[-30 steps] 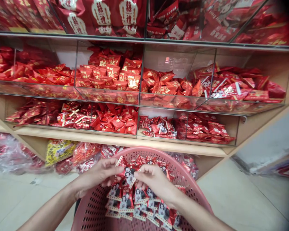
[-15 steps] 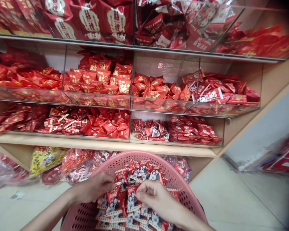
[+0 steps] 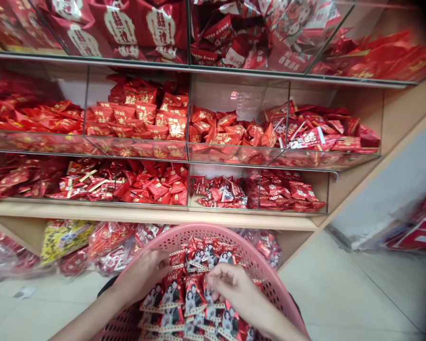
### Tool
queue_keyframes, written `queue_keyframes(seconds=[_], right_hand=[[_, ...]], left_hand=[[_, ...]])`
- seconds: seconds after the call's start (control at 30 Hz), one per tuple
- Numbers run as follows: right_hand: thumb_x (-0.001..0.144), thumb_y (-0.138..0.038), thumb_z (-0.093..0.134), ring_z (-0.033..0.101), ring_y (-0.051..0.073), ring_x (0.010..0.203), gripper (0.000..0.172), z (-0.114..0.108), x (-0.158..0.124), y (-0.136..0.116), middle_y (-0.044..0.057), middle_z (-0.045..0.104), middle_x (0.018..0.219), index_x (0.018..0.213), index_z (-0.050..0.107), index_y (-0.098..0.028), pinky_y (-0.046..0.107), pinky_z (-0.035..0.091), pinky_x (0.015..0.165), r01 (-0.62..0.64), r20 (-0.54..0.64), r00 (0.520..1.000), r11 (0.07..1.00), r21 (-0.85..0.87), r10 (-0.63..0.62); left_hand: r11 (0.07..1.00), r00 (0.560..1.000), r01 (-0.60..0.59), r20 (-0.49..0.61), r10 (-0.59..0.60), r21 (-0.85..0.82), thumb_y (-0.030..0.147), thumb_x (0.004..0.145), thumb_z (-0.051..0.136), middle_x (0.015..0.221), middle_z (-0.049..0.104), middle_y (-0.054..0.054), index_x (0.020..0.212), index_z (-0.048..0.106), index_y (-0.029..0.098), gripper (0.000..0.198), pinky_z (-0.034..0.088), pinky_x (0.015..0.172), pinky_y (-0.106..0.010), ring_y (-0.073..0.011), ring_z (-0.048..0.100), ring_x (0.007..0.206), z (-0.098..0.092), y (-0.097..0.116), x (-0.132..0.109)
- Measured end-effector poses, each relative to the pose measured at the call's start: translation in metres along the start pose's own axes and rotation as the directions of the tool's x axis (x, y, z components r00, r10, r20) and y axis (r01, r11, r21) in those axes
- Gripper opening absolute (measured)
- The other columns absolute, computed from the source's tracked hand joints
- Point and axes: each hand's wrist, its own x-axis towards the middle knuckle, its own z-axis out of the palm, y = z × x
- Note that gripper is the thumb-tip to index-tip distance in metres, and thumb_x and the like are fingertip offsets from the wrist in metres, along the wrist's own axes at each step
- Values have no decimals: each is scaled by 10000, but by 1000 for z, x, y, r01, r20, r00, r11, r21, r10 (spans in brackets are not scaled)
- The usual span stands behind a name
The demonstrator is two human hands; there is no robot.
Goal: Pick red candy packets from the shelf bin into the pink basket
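A pink perforated plastic basket (image 3: 275,279) holds small red candy packets (image 3: 193,293), printed with a black-and-white couple and set close together in rows. Over the left side of these rows is my left hand (image 3: 145,274), its fingers curled at the packets' edge; what they hold, if anything, is hidden. My right hand (image 3: 236,289) bends over the middle right, thumb and fingers closed at the upper edge of a packet. That packet is partly covered by the fingers.
Behind the basket, a wooden shelf unit (image 3: 156,213) with clear-fronted bins holds many red packets. Under its lowest board lie plastic bags of sweets, one a yellow bag (image 3: 66,241). To the right are pale floor tiles (image 3: 348,289) and a white wall.
My right hand has shifted slightly right, uncovering more of a middle packet. The left hand has moved slightly right. The camera view has shifted a little, and the packets near the hands sit straighter.
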Motion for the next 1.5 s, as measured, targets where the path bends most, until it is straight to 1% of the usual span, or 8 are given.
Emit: queue_keyframes(seconds=[0.27,0.43,0.6,0.77,0.93,1.13,1.33,1.5], right_hand=[[765,-552,594,562,122,591,396,-1,-1,2,-2,604,623,735,604,-157,245,378,579,41,-30,999,999,16,-40],[776,-545,590,548,114,564,391,-3,0,8,-7,599,600,726,605,-158,236,371,557,65,-45,997,997,32,-63],[733,-613,595,559,110,569,452,-4,3,15,-1,607,632,716,596,-161,236,400,560,81,-54,996,994,73,-77],[671,-671,608,552,94,528,519,-2,7,23,11,622,650,699,577,-153,220,394,518,50,-73,996,994,92,-43],[659,-713,581,545,89,495,563,-2,11,31,12,616,615,707,572,-152,203,374,484,57,-65,997,996,74,-53],[640,-736,573,541,78,484,584,-4,12,36,20,630,638,718,558,-158,192,366,474,28,-23,999,996,85,-26],[633,-734,579,554,81,491,584,-3,11,35,18,639,638,727,570,-158,190,384,485,13,-13,1000,996,91,-12],[646,-712,593,566,83,510,571,-2,10,34,34,671,690,754,586,-151,194,394,493,15,-5,1000,995,100,-15]], left_hand=[[982,970,-186,-155,188,30,326,887,431,767,622,-32,780,630,181,269,389,652,-256,-162,564,710,-40,46,23],[898,876,-387,-218,429,210,203,893,378,903,643,-64,901,642,164,266,431,754,-257,-163,583,825,-70,88,92],[881,900,-374,-118,421,288,121,818,421,933,687,-80,916,687,165,287,438,846,-283,-199,614,910,-70,104,177],[863,901,-389,-61,429,321,217,864,403,1181,626,-58,1114,633,225,340,421,912,-282,-200,579,1058,-53,123,223],[864,917,-346,-62,394,366,380,894,417,1382,455,-103,1274,501,211,424,314,1035,-435,-252,445,1231,-45,138,250],[894,959,-252,-26,281,370,543,875,418,1194,592,-125,1138,580,146,503,416,931,-475,-247,551,1099,-53,124,273],[920,979,-204,40,202,334,534,871,440,1206,583,-115,1195,543,163,503,457,892,-446,-229,579,1045,-64,106,269],[920,978,-194,139,155,340,444,872,502,1149,610,-102,1112,585,144,393,465,883,-439,-218,591,1012,-67,112,259]])
